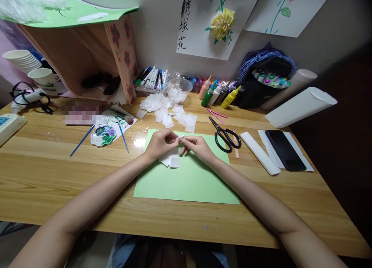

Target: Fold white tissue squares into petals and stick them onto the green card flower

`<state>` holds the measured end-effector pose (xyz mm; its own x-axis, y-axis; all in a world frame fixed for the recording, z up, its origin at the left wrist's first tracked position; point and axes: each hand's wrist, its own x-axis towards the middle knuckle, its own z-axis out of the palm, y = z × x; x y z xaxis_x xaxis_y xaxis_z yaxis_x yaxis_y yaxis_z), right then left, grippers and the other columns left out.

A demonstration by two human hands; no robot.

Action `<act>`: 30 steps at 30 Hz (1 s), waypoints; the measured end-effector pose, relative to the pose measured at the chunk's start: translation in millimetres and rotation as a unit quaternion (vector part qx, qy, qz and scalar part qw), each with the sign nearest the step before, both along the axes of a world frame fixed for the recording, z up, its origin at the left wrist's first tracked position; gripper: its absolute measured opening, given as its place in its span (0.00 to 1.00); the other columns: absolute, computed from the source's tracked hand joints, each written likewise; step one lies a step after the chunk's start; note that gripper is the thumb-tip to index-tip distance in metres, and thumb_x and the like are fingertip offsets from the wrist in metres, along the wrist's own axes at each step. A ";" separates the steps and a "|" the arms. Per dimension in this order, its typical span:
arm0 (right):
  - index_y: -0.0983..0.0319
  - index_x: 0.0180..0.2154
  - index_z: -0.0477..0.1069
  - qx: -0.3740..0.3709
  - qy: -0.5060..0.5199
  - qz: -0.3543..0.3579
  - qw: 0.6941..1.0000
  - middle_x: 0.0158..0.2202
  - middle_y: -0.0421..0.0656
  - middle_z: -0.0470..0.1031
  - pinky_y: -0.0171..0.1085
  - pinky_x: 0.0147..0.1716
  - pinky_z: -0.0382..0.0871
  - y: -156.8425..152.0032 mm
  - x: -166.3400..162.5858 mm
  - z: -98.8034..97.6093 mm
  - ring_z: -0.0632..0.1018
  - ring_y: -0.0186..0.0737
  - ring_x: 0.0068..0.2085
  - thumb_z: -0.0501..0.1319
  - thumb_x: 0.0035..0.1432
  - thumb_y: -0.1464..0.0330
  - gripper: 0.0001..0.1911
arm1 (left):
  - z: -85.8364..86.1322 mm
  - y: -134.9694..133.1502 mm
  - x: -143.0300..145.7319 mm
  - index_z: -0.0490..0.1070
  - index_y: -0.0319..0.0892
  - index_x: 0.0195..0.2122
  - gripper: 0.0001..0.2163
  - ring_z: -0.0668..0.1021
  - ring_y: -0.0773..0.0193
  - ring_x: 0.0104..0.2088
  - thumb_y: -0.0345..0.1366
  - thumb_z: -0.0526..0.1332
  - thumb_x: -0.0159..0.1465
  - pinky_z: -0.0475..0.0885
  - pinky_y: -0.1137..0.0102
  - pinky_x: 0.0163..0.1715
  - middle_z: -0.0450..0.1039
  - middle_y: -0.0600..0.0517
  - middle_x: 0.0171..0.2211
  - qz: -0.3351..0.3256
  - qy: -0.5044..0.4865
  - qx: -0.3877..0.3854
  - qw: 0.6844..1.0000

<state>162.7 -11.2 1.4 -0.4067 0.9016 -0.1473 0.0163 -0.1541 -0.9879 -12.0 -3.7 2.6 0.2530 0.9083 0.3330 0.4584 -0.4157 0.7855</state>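
Observation:
My left hand (161, 143) and my right hand (196, 145) meet over a green paper sheet (188, 179) on the wooden table. Both pinch a small white piece of tissue paper (180, 138) between their fingertips. A few white tissue squares (171, 159) lie on the green sheet just under my left hand. A loose heap of white tissue squares (168, 112) lies behind the sheet.
Black scissors (225, 136) lie right of the sheet, then white paper strips (259, 152) and a black phone (285, 150). Paint bottles (216, 93), markers (151, 80) and a clear bowl (178, 89) line the wall. A palette (103, 135) and blue brushes (82, 140) lie left.

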 end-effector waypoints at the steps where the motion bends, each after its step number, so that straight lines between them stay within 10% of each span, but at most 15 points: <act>1: 0.67 0.34 0.76 0.001 -0.001 -0.003 1.000 0.21 0.43 0.77 0.31 0.23 0.68 -0.3 0.1 0.0 0.76 0.33 0.22 0.63 0.52 0.55 0.20 | 0.0 0.1 0.0 0.73 0.38 0.26 0.08 0.72 0.70 0.23 0.37 0.63 0.56 0.67 0.75 0.24 0.74 0.52 0.23 -0.004 -0.008 -0.011 1.000; 30: 0.66 0.32 0.75 0.019 -0.006 -0.022 1.000 0.20 0.41 0.75 0.31 0.21 0.67 -0.8 0.0 1.8 0.75 0.32 0.21 0.65 0.50 0.56 0.18 | -1.8 1.5 -0.9 0.72 0.38 0.27 0.07 0.63 0.73 0.20 0.38 0.64 0.55 0.58 0.76 0.20 0.66 0.56 0.19 -0.024 -0.017 -0.045 0.999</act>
